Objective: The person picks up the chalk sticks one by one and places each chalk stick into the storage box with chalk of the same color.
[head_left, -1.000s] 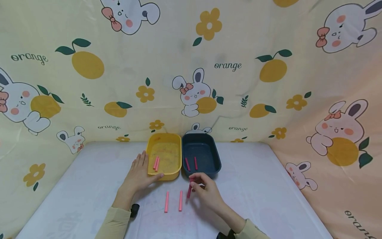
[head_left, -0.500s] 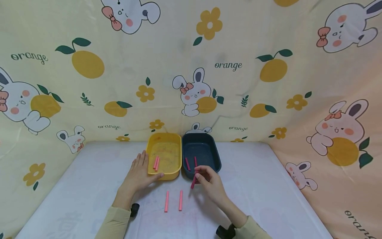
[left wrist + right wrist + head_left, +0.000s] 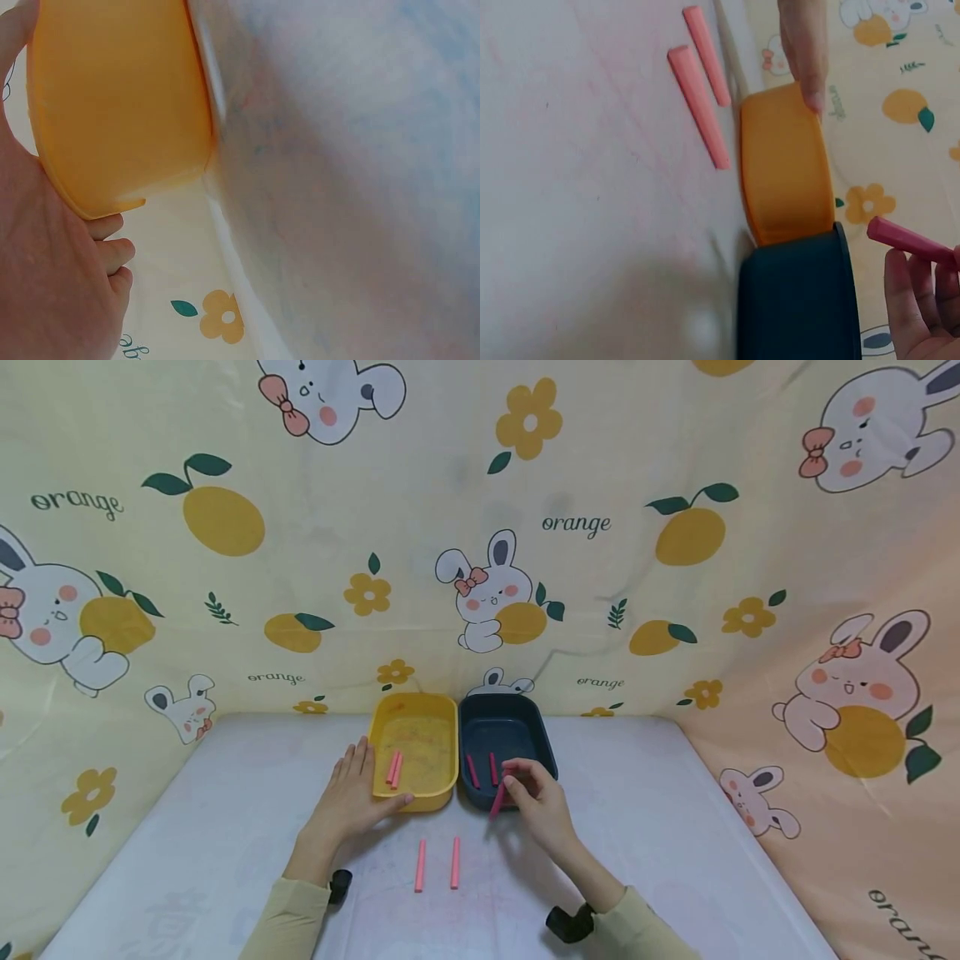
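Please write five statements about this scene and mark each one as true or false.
1. The right hand holds a dark pink stick. True.
2. The left hand grips a stick. False: the left hand touches the yellow container.
3. Two light pink sticks lie on the white table. True.
4. The blue container is empty. False: two reddish sticks are in the blue container.
5. The yellow container holds two pale sticks. True.

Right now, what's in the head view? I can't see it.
The right hand pinches a dark pink stick by a navy tub; the left hand touches a yellow tub; two light pink sticks lie on the table.
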### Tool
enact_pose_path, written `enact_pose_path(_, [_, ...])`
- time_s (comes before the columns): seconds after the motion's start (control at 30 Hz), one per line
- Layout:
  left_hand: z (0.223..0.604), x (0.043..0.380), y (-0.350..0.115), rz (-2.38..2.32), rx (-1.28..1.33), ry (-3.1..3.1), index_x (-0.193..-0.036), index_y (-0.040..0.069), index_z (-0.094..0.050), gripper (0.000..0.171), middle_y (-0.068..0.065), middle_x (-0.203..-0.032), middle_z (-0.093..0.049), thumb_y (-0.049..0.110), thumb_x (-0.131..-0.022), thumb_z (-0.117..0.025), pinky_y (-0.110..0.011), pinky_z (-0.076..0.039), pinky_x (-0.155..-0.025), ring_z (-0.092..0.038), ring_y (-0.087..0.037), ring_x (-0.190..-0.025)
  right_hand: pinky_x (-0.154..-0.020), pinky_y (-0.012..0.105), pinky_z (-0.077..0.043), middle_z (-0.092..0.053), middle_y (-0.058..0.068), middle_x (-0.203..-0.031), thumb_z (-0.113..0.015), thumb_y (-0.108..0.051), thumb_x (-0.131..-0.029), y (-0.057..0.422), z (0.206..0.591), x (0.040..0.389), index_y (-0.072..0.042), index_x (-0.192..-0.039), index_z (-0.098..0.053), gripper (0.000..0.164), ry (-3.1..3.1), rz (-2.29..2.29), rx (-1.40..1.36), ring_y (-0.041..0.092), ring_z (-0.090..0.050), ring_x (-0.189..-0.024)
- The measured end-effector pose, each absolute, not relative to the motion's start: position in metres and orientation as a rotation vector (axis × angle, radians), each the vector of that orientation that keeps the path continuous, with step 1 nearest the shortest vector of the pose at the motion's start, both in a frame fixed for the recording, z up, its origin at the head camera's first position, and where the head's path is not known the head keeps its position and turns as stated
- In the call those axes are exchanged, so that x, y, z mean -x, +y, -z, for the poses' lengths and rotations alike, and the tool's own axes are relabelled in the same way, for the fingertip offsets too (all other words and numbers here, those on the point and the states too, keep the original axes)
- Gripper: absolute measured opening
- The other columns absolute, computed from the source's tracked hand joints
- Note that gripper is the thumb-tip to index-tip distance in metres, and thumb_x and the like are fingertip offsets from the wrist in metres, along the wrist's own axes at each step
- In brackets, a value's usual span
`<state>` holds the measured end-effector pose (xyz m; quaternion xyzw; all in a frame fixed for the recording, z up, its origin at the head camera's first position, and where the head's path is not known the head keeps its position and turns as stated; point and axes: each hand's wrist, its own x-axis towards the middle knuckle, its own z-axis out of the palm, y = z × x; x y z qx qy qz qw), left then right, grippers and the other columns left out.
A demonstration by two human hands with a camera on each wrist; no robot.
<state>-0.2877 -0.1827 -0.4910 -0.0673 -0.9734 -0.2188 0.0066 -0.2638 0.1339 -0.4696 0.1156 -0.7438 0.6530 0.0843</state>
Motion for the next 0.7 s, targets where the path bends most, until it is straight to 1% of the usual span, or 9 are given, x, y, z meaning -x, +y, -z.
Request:
enact_pose_path(0.1, [0.491,0.288,-0.183,0.685,0.209,-3.051,-0.162,-0.010,-0.009,0.131,-0.026,-0.172,0.000,0.085,-0.084,-0.056,-0.058,-0.008,-0.128,-0.003,-0.046,-0.158,-0.080,0.041,-0.065,-0.066,0.025,-0.119,-0.064,0.000,-0.101,0.136,0.468,0.267,0.000,-0.124,-0.067,0.023,-2.228,-1.933,-0.322,0.023,-0.071,-0.094])
enact_pose_path(0.27, [0.491,0.289,-0.182,0.692,0.200,-3.063,-0.162,-0.010,-0.007,0.130,-0.025,-0.172,0.001,0.083,-0.085,-0.058,-0.058,-0.007,-0.129,-0.002,-0.045,-0.159,-0.079,0.039,-0.065,-0.067,0.019,-0.118,-0.063,-0.004,-0.103,0.138,0.469,0.274,-0.004,-0.126,-0.067,0.023,-2.260,-1.868,-0.294,0.027,-0.069,-0.095])
enact_pose_path(0.37, [0.490,0.288,-0.182,0.695,0.198,-3.060,-0.162,-0.010,-0.008,0.128,-0.025,-0.172,0.001,0.080,-0.086,-0.060,-0.058,-0.007,-0.128,-0.003,-0.046,-0.158,-0.079,0.035,-0.065,-0.068,0.015,-0.117,-0.063,-0.006,-0.104,0.140,0.470,0.278,-0.005,-0.127,-0.067,0.024,-2.272,-1.835,-0.281,0.026,-0.069,-0.095])
enact_pose_path(0.53, [0.489,0.287,-0.182,0.697,0.208,-3.050,-0.161,-0.011,-0.009,0.127,-0.026,-0.172,-0.001,0.078,-0.087,-0.061,-0.059,-0.007,-0.128,-0.003,-0.046,-0.158,-0.075,0.029,-0.064,-0.068,0.016,-0.116,-0.064,-0.003,-0.103,0.140,0.470,0.286,-0.004,-0.126,-0.068,0.024,-2.267,-1.835,-0.254,0.024,-0.068,-0.093])
enact_pose_path(0.7, [0.489,0.286,-0.182,0.680,0.217,-3.048,-0.161,-0.012,-0.009,0.129,-0.027,-0.172,-0.001,0.082,-0.086,-0.058,-0.059,-0.008,-0.128,-0.004,-0.047,-0.158,-0.075,0.030,-0.064,-0.068,0.018,-0.116,-0.064,-0.004,-0.103,0.141,0.471,0.295,-0.005,-0.127,-0.068,0.025,-2.269,-1.829,-0.240,0.025,-0.068,-0.090])
